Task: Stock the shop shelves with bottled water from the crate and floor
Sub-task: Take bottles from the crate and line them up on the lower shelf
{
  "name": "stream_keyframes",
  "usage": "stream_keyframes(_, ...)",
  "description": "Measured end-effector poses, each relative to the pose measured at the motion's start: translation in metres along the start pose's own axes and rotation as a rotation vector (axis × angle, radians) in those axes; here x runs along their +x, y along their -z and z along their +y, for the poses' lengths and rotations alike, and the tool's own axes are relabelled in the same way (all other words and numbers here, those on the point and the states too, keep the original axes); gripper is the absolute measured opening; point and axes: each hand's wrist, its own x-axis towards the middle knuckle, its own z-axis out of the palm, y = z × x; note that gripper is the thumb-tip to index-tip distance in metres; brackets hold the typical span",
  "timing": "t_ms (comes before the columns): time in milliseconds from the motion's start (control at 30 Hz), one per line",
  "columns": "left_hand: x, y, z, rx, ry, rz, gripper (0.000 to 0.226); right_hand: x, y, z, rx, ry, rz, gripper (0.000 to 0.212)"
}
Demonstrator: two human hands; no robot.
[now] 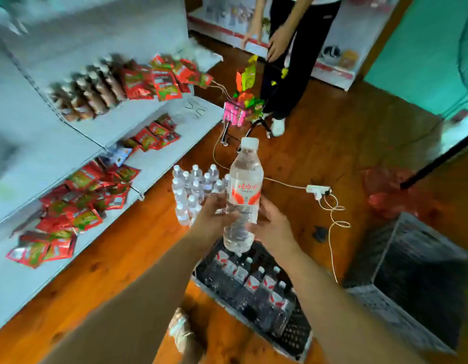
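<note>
Both hands hold one water bottle [244, 195] upright in the air, just above the near end of the black crate [296, 334]. The left hand [214, 216] has its fingers curled round the bottle's left side below the red and white label. The right hand [272, 227] grips the lower part from the right, thumb across the front. The bottle is clear, with a white cap on top. More capped bottles [256, 282] lie packed in the crate, which sits on the wooden floor [293, 143]. Beyond the hands a cluster of bottles [196, 187] stands on the floor, just beside the foot of the white shelves [159, 164]. Red snack packets [78, 203] lie along the shelves at the left. A grey crate [411, 285] sits to the right, well apart from the black one, and a white power strip [318, 190] with its cord lies on the floor between them. A second person [288, 61] stands farther back
</note>
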Motion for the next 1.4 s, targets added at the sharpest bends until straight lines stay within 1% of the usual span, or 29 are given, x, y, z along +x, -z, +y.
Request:
stream_keyframes(100,-0.029,0.042,0.038,-0.038,-0.087,0.12,0.027,0.004,-0.04,-0.047,-0.08,0.077,-0.132,0.057)
stream_keyframes(233,-0.064,0.105,0.075,-0.109,-0.221,0.278,0.024,0.008,-0.107,-0.101,-0.152,0.197,-0.256,0.054)
stream_keyframes(367,-0.092,0.183,0.1,-0.1,-0.325,0.389,0.025,0.014,-0.189,-0.139,-0.194,0.301,-0.372,0.065)
stream_keyframes(500,-0.118,0.262,0.113,-0.061,-0.385,0.476,0.029,0.023,-0.276,-0.156,-0.205,0.353,-0.434,0.07)
stream_keyframes(600,-0.128,0.317,0.117,-0.039,-0.382,0.506,0.033,0.035,-0.336,-0.163,-0.193,0.364,-0.493,0.062)
stream_keyframes(800,-0.115,0.405,0.123,-0.005,-0.366,0.628,0.028,0.068,-0.427,-0.177,-0.166,0.328,-0.571,0.069)
stream_keyframes(967,-0.088,0.455,0.12,-0.026,-0.324,0.721,0.028,0.107,-0.476,-0.179,-0.184,0.278,-0.631,0.067)
stream_keyframes(1100,-0.056,0.481,0.114,-0.077,-0.27,0.783,0.029,0.152,-0.504,-0.173,-0.206,0.24,-0.714,0.064)
stream_keyframes(1267,0.004,0.512,0.105,-0.166,-0.218,0.894,0.03,0.228,-0.541,-0.153,-0.297,0.245,-0.786,0.073)
stream_keyframes(1400,0.061,0.55,0.079,-0.212,-0.196,0.96,0.033,0.29,-0.578,-0.129,-0.343,0.258,-0.836,0.072)
